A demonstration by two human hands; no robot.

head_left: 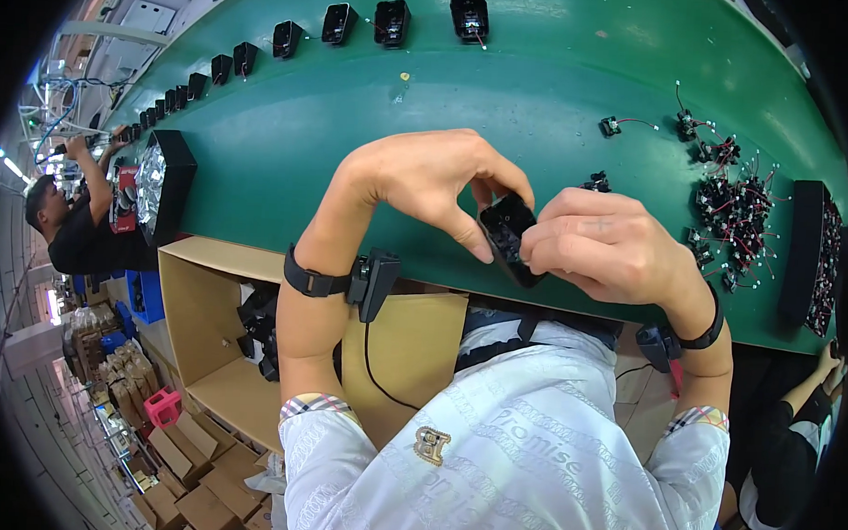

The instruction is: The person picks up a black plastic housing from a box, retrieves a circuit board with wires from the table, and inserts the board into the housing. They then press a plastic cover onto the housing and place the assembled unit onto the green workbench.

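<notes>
My left hand [434, 179] holds a small black plastic housing [508, 223] by its left side and far end, thumb along the near edge. The housing is tilted above the table edge, with its hollow side showing. The fingers of my right hand [612, 242] are pinched together at the housing's right side. Whatever lies between those fingertips is hidden. Just beyond my right hand a small black part [597, 181] rests on the green table [298, 120]. Another one, a black part with a red wire [611, 128], lies farther off.
A row of black housings [391, 23] runs along the far side. Right of my hands lies a pile of wired black parts [736, 215], beside a black bin [806, 250]. An open cardboard box [218, 342] stands below the table's left edge. Other people work at both ends.
</notes>
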